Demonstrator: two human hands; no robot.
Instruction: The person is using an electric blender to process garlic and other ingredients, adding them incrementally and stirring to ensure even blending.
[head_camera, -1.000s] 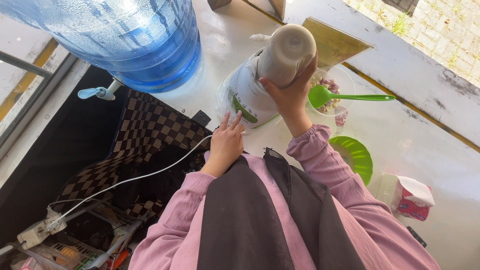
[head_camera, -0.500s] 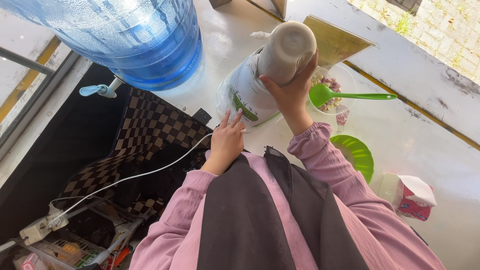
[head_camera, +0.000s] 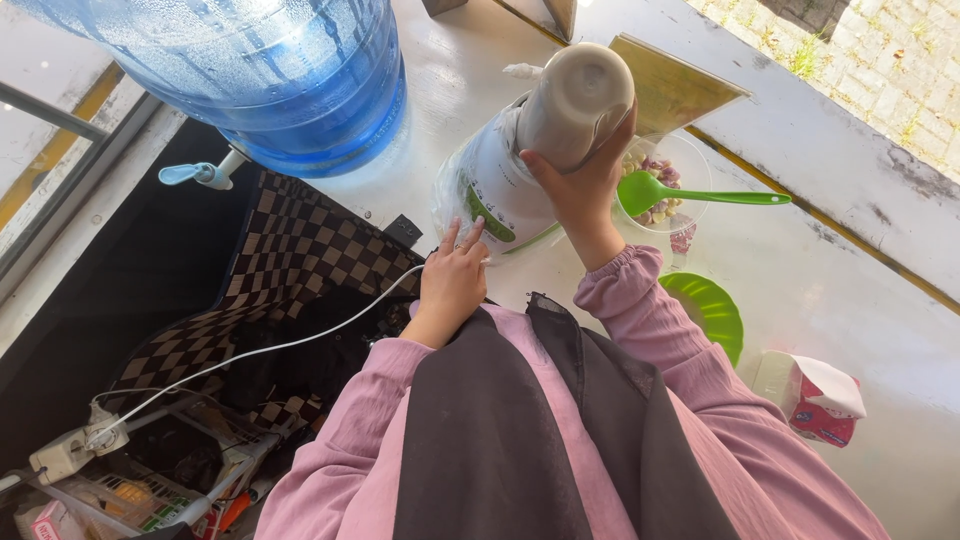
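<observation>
A white blender base (head_camera: 490, 190) with green trim stands on the white counter (head_camera: 830, 290). On top of it sits a blender jar (head_camera: 575, 100) filled with a pale beige liquid. My right hand (head_camera: 583, 190) is wrapped around the jar's side. My left hand (head_camera: 452, 280) rests against the front of the base, with its fingers on the green control panel. A white power cord (head_camera: 250, 355) runs from the base down to the left.
A big blue water jug (head_camera: 260, 70) with a tap (head_camera: 190, 175) stands at the back left. A clear bowl of chopped bits (head_camera: 660, 180) holds a green spoon (head_camera: 700, 193). A green lid (head_camera: 712, 312) and a tissue pack (head_camera: 820, 398) lie right. A checkered cloth (head_camera: 290, 260) and a power strip (head_camera: 60, 452) lie below.
Both hands stay on the blender. The view shifts only slightly.
</observation>
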